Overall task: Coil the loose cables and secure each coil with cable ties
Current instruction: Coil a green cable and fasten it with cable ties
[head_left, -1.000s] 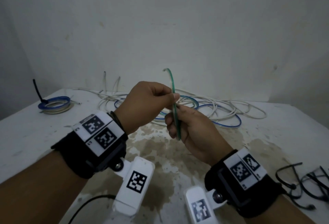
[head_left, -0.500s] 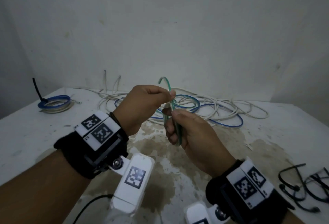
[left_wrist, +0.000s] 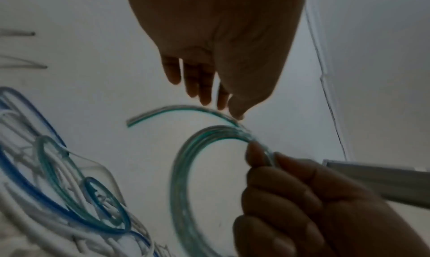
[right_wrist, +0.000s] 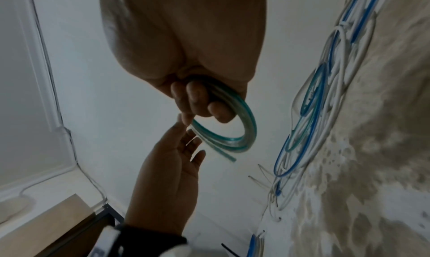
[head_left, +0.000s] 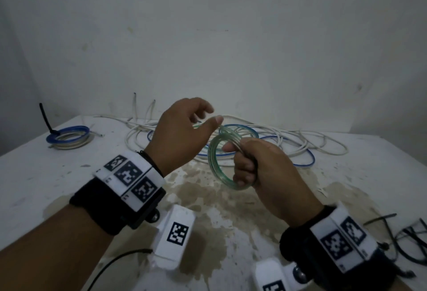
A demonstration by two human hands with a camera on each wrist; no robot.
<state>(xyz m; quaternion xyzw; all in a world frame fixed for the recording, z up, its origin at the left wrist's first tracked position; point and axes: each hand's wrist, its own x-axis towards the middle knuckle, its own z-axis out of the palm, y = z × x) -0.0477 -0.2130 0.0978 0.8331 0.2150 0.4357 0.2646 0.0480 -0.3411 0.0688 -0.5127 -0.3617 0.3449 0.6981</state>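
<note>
A: What is there besides the work itself?

B: A white table, scuffed and speckled with small dark marks. A large brownish stain spreads over its near middle, blotchy at the edges, with a second patch to the right.

A: And behind it?

B: A plain pale wall rising from the table's far edge, carrying a few faint smudges.

A: Anything else?

B: In the right wrist view, a thin wire runs along the wall, and a light wooden board on a dark frame sits at the lower left. Beyond that I cannot tell.
</note>
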